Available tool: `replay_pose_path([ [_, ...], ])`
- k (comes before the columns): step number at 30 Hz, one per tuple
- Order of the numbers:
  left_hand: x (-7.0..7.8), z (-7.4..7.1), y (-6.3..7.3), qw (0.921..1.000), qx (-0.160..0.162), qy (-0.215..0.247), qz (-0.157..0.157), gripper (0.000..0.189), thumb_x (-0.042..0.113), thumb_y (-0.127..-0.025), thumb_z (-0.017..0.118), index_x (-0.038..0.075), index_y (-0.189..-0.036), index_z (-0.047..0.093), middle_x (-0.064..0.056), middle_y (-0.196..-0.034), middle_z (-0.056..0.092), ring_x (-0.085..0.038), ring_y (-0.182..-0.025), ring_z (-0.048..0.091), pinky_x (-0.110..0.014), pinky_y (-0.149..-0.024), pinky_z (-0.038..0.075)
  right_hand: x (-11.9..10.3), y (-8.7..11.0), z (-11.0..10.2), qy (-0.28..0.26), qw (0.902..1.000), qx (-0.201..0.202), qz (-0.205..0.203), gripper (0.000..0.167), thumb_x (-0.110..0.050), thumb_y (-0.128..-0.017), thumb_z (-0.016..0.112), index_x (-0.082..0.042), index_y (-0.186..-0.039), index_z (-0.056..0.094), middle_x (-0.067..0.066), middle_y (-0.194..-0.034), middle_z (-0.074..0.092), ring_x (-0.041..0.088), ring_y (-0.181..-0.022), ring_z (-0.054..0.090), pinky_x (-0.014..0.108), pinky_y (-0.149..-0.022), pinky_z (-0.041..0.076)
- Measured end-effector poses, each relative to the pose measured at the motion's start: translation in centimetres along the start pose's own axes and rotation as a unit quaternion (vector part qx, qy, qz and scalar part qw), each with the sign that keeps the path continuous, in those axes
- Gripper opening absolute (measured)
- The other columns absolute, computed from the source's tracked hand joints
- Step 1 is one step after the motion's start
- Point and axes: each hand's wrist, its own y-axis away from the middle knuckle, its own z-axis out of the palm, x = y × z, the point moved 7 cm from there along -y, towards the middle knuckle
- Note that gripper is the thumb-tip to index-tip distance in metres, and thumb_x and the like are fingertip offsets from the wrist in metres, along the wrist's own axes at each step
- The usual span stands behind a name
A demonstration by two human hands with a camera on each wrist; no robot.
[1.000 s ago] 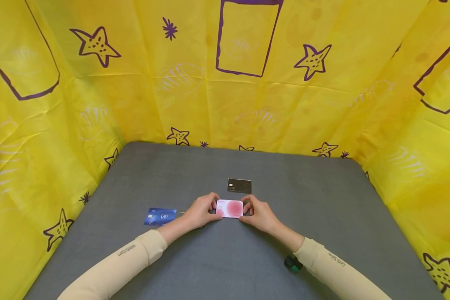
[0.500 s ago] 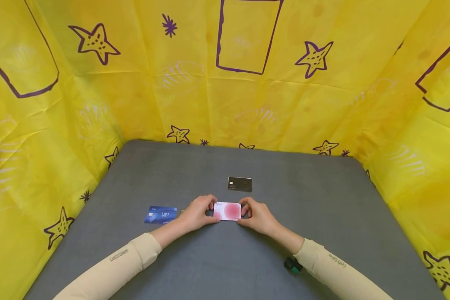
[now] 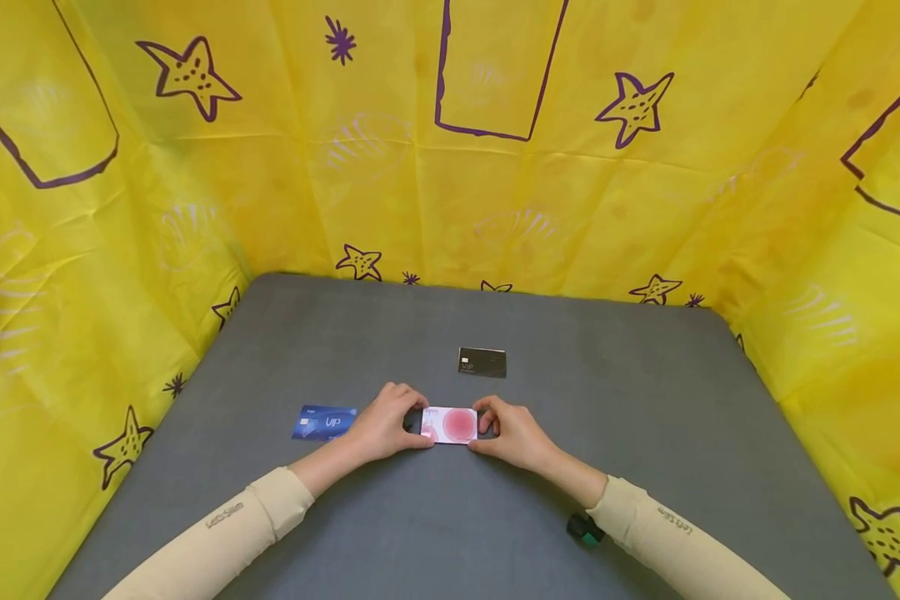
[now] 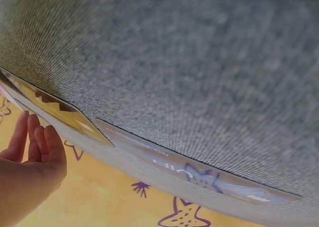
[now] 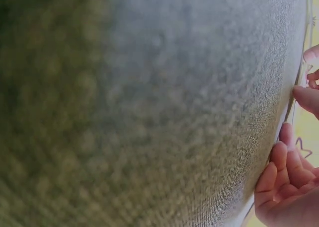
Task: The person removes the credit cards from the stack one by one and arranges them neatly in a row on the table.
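A white card with pink circles [image 3: 450, 425] is pinched at both ends. My left hand [image 3: 381, 422] grips its left end between thumb and fingers, and my right hand [image 3: 517, 430] pinches the right end. Left of it lies a blue VIP card [image 3: 321, 422], its right side overlapped by the left hand in the head view. A dark surface [image 3: 413, 421] shows between the left thumb and fingers. In the left wrist view, a shiny card reflecting yellow [image 4: 65, 111] lies between the left fingers and the blue card. Beyond the hands lies a black VIP card [image 3: 483, 362].
The cards are on a grey cloth-covered table [image 3: 450, 525]. Yellow curtains [image 3: 285, 200] with purple starfish drawings enclose its back and both sides. A dark band with a green part [image 3: 585, 530] sits by the right sleeve.
Both hands and the pink-and-white card have shifted left, towards the blue card, and slightly nearer. The head view has tilted a little downward. The grip on the card stays the same.
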Motion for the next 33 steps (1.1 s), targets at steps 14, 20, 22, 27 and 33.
replay_pose_path([
  [14,-0.3,-0.3,0.8,0.9998,-0.017,0.005,-0.011,0.047,0.035,-0.069,0.088,0.01,-0.103,0.07,-0.003,-0.1,0.059,-0.02,-0.097,0.046,-0.039,-0.083,0.044,-0.8,0.2,0.5,0.038,0.999,-0.012,-0.02,0.046,-0.029,-0.072,0.086,-0.01,-0.107,0.063,-0.004,-0.079,0.058,0.007,-0.067,0.045,0.023,-0.062,0.039],
  [20,-0.6,-0.3,0.9,0.9999,-0.016,-0.001,-0.003,0.047,0.037,-0.068,0.088,0.01,-0.102,0.069,-0.002,-0.1,0.06,-0.02,-0.097,0.047,-0.038,-0.083,0.044,-0.8,0.2,0.7,0.055,0.9982,-0.018,-0.014,0.045,-0.032,-0.072,0.086,-0.012,-0.107,0.064,-0.005,-0.079,0.058,0.007,-0.068,0.045,0.024,-0.062,0.038],
  [22,-0.6,-0.3,1.0,0.9999,-0.015,0.0,-0.002,0.047,0.036,-0.068,0.088,0.01,-0.102,0.069,-0.002,-0.1,0.06,-0.02,-0.096,0.047,-0.039,-0.084,0.044,-0.9,0.2,0.7,0.059,0.998,-0.02,-0.01,0.045,-0.033,-0.073,0.086,-0.013,-0.108,0.065,-0.005,-0.079,0.057,0.008,-0.068,0.045,0.024,-0.063,0.038],
  [27,-0.8,-0.2,1.0,0.9998,-0.017,0.004,-0.003,0.047,0.035,-0.068,0.088,0.01,-0.103,0.069,-0.001,-0.1,0.06,-0.02,-0.096,0.047,-0.039,-0.084,0.043,-1.1,0.3,0.6,0.061,0.9979,-0.016,-0.013,0.045,-0.032,-0.073,0.086,-0.013,-0.107,0.065,-0.005,-0.078,0.057,0.008,-0.069,0.045,0.024,-0.062,0.037],
  [33,-0.9,-0.2,1.0,0.9998,-0.02,0.008,-0.005,0.05,0.035,-0.067,0.088,0.009,-0.105,0.068,-0.002,-0.1,0.06,-0.021,-0.097,0.047,-0.039,-0.085,0.043,-1.2,0.2,0.5,0.06,0.9979,-0.014,-0.021,0.046,-0.032,-0.072,0.086,-0.012,-0.108,0.066,-0.004,-0.078,0.057,0.009,-0.069,0.045,0.024,-0.063,0.037],
])
